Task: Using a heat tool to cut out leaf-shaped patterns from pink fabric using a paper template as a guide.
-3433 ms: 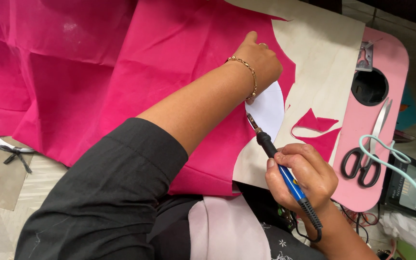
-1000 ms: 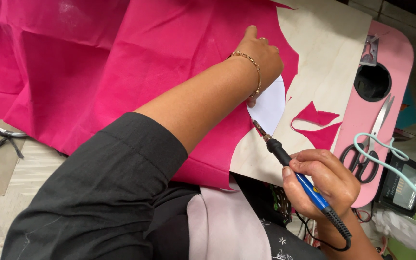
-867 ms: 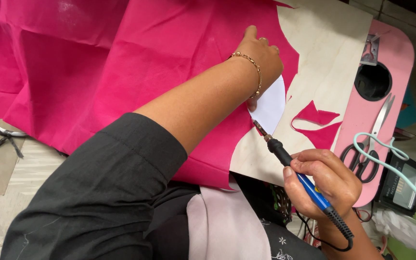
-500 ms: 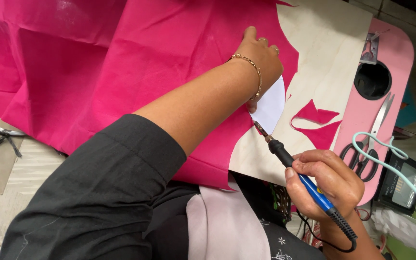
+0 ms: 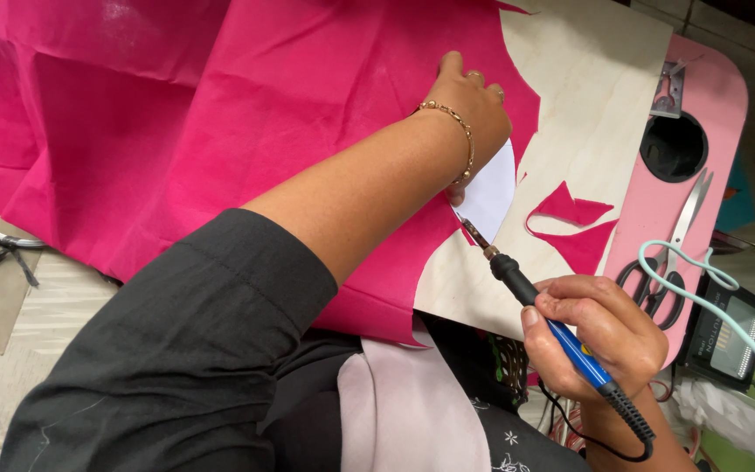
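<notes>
Right hand (image 5: 600, 336) grips a blue soldering iron (image 5: 535, 301); left hand (image 5: 474, 109) presses flat on pink fabric (image 5: 246, 114).

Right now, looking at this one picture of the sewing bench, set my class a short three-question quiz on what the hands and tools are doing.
1. True or false: the right hand grips the blue-handled hot tool.
2. What does the left hand press down? A) white paper template on pink fabric B) scissors C) a ruler
3. Fill in: the scissors lie on the pink ___.

Key: 1 true; 2 A; 3 tray.
</notes>
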